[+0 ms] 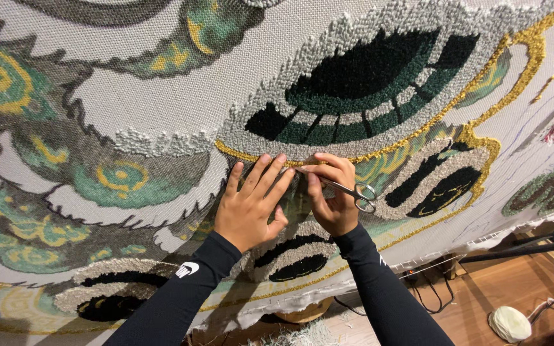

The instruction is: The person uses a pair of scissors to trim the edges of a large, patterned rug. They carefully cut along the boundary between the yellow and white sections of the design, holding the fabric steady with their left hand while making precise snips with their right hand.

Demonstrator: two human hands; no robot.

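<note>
Scissors [347, 190]: small, metal, gripped in right hand [333, 195], fingers curled round shanks, loop handles sticking out right, blades pointing left along gold yarn line. Left hand [251, 202]: flat on rug [161, 122], fingers spread and released, fingertips just beside scissor tips. Rug: large stretched cloth, tufted green, black, grey, gold patches; bare printed weave left and above. Lower cloth edge frayed, hanging below wrists. Beyond edge, wooden floor [482, 288] at lower right, black cables [431, 295], pale yarn ball [510, 323] well apart.
</note>
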